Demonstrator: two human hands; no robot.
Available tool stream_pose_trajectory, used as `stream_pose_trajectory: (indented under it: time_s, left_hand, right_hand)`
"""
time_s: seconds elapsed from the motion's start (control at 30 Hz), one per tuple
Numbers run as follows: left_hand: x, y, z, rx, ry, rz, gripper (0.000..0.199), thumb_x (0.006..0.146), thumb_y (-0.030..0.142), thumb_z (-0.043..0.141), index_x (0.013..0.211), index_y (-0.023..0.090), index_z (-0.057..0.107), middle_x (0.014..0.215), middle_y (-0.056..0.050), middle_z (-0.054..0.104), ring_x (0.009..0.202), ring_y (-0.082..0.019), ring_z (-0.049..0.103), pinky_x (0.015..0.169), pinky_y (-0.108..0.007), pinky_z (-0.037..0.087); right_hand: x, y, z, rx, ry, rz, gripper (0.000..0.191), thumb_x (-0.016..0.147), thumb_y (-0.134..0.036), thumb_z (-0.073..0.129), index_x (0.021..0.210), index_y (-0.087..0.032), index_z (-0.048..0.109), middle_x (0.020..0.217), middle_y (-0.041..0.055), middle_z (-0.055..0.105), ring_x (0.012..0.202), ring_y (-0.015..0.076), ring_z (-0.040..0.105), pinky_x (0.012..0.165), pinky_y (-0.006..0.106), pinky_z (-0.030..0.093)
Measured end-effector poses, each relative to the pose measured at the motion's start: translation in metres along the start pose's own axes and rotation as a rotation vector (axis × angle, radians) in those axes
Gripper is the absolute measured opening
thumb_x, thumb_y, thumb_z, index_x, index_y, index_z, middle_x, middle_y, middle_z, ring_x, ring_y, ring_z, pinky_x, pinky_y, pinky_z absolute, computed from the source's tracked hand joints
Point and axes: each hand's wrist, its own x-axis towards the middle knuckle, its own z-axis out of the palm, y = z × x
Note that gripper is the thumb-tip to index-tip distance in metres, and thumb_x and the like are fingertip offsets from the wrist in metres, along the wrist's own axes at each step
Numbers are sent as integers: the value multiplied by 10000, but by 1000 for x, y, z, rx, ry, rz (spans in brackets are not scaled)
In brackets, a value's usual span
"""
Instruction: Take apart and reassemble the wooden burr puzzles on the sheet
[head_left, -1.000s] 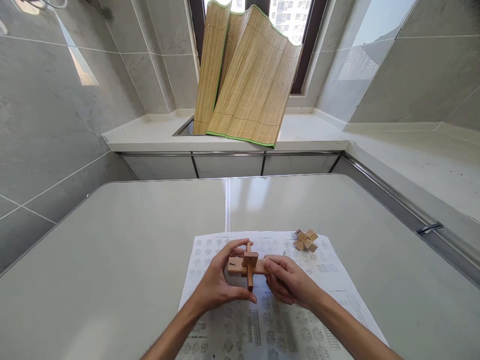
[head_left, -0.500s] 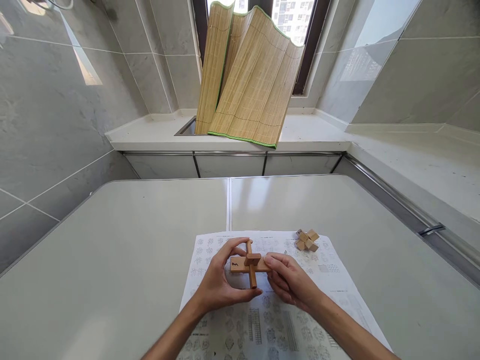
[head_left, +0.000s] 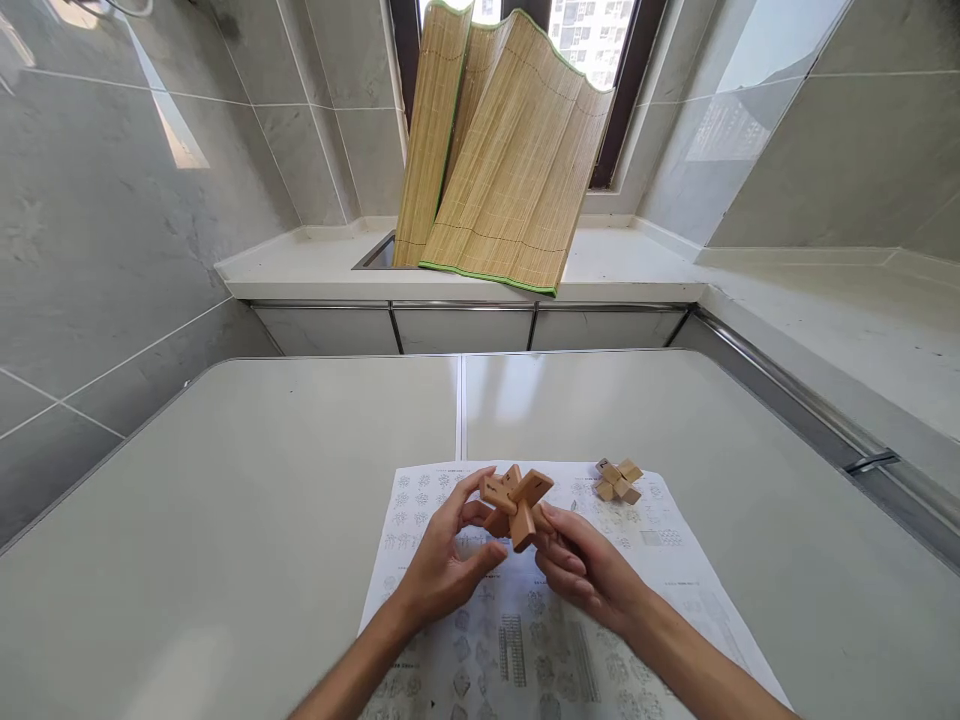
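Between my two hands, above a printed paper sheet (head_left: 517, 620), is a reddish-brown wooden interlocking puzzle (head_left: 519, 505) with crossed bars, tilted so several bar ends show. My right hand (head_left: 589, 565) pinches a bar at its lower right with thumb and forefinger, the other fingers curled beneath. My left hand (head_left: 450, 560) is curved round the left side, fingertips behind the upper left bar and the thumb apart below it. A second, lighter wooden puzzle (head_left: 618, 481) rests on the sheet's upper right part.
The sheet lies on a glossy pale table (head_left: 300, 480) with a seam down its middle. Beyond stand a white ledge (head_left: 637, 265) and a folded bamboo mat (head_left: 517, 160) against the window. A metal rail (head_left: 795, 390) runs along the right side.
The reddish-brown puzzle has been turned from a flat, cross-like view to a tilted one showing more bar ends. My left thumb has moved up and left, off the lower bar end.
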Motion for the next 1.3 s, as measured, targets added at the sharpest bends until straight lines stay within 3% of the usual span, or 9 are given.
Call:
stream_pose_trajectory:
  time_s: [0.1, 0.2, 0.3, 0.5, 0.87, 1.03, 1.13, 1.3]
  left_hand:
    - [1, 1, 2, 108, -18, -14, 363, 1009, 474, 514, 1218, 195, 615, 887, -43, 703, 848, -198, 655, 880, -347, 489]
    - [3, 4, 5, 143, -34, -17, 324, 1039, 425, 458, 982, 182, 664, 828, -29, 679, 737, -159, 617, 781, -300, 476]
    - [3, 6, 8, 146, -1, -18, 321, 1041, 399, 461, 902, 176, 645, 815, -26, 679, 685, -138, 602, 738, -278, 471]
    - [3, 5, 8, 154, 36, 1, 304, 1042, 379, 461, 906, 176, 642, 809, -23, 685, 656, -126, 599, 725, -269, 481]
    - [-1, 4, 9, 229, -8, 67, 229, 1010, 320, 520, 865, 186, 636, 749, -8, 684, 639, -118, 604, 655, -232, 463]
    - [0, 5, 8, 231, 8, 81, 234, 1001, 325, 532, 845, 186, 639, 744, -10, 688, 646, -122, 605, 648, -232, 456]
    - [0, 5, 6, 210, -16, 58, 262, 1001, 338, 529, 818, 184, 634, 722, -6, 677, 644, -123, 599, 639, -231, 444]
    - [0, 3, 5, 197, -31, 45, 280, 997, 406, 529, 873, 186, 649, 797, -27, 681, 737, -157, 610, 728, -275, 468]
  right_hand:
    - [1, -4, -2, 119, -28, -2, 541, 913, -469, 706, 561, -195, 401, 398, -119, 320, 313, 10, 175, 284, 109, 201]
    - [2, -5, -5, 215, -58, 6, 476, 906, -430, 723, 595, -186, 457, 408, -122, 340, 318, 16, 145, 269, 114, 182]
    - [2, -4, -6, 233, -55, 20, 377, 904, -414, 727, 684, -174, 536, 436, -126, 364, 326, 21, 147, 267, 114, 170]
    - [1, -3, -5, 60, -28, 52, 557, 947, -493, 649, 540, -195, 412, 385, -122, 285, 308, 20, 158, 282, 134, 166]
    - [-3, -7, -2, -20, 57, -55, 651, 925, -497, 671, 482, -213, 288, 345, -126, 216, 298, 4, 142, 298, 125, 147]
    - [-3, -5, -4, 67, -19, -11, 574, 911, -474, 695, 521, -208, 368, 364, -139, 242, 290, 9, 127, 262, 114, 164]
    - [-3, -3, -7, 109, -111, 33, 609, 926, -478, 669, 489, -217, 336, 347, -132, 248, 274, 9, 126, 240, 113, 166]
    - [-3, -4, -7, 85, -116, 42, 625, 927, -497, 659, 480, -221, 320, 337, -127, 265, 263, 8, 130, 233, 115, 162]
